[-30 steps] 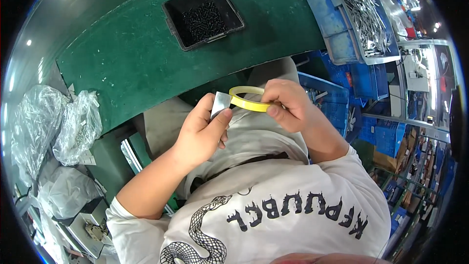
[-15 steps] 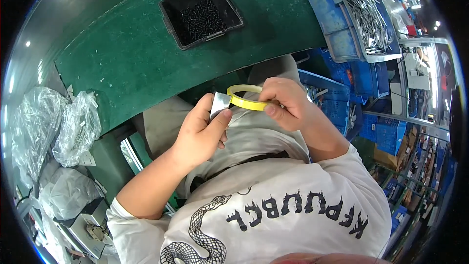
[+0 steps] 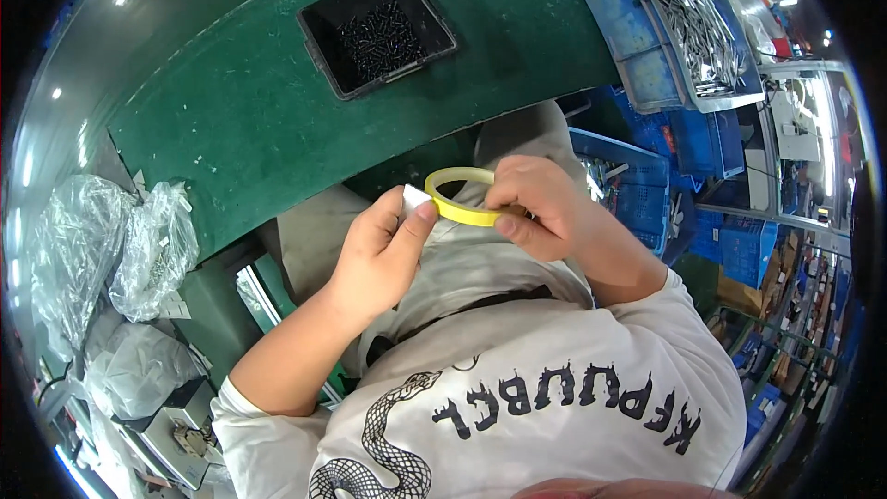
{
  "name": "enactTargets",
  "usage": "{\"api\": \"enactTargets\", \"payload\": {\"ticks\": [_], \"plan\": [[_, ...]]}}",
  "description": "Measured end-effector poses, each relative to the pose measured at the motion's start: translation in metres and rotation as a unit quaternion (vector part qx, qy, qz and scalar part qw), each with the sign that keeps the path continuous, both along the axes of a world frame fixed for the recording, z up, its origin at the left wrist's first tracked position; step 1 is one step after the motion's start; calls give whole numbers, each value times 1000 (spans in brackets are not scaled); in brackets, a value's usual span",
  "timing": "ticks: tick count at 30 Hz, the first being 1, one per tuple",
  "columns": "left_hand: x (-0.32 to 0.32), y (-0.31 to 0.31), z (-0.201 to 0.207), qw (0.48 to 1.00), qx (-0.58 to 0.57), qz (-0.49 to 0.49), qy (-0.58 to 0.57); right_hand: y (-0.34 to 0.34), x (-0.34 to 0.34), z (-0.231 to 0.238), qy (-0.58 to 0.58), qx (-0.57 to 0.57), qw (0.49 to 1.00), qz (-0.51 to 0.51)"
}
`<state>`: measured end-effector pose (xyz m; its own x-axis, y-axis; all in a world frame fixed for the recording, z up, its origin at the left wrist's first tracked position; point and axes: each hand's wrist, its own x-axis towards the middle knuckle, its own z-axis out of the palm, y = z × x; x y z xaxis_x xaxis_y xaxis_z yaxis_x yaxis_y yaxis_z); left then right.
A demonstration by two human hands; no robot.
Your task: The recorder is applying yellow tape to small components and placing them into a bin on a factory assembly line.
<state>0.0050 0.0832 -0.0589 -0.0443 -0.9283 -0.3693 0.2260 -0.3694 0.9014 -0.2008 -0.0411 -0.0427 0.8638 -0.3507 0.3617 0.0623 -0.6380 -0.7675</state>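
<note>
My right hand (image 3: 536,207) grips a roll of yellow tape (image 3: 468,215) by its right side, thumb below and fingers over the rim. A small flat whitish piece (image 3: 415,200) is pinched in my left hand (image 3: 386,238), between thumb and fingers; I cannot make out its kind. The roll's left edge meets the left thumb and this piece. Both hands are held above my lap, in front of the table edge. Most of the piece is hidden by the left fingers.
On the green table (image 3: 231,139) stands a black bin (image 3: 325,65) of small dark parts. A blue crate (image 3: 636,60) of thin metal pieces is at the far right, with a blue basket (image 3: 637,199) below. Clear plastic bags (image 3: 157,254) lie at the left.
The piece in my left hand has tilted, from a shiny silver square to a smaller white face. The tape roll has shifted slightly down and left with my right hand.
</note>
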Motion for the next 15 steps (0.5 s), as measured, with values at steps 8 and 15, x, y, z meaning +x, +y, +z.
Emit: {"api": "enactTargets", "payload": {"ticks": [8,15], "plan": [[1,1,2,999,17,-12,-24,7,1,0,4,4,1000,-14],[1,-2,1,987,15,-37,154,7,2,-2,-15,-8,999,-30]]}}
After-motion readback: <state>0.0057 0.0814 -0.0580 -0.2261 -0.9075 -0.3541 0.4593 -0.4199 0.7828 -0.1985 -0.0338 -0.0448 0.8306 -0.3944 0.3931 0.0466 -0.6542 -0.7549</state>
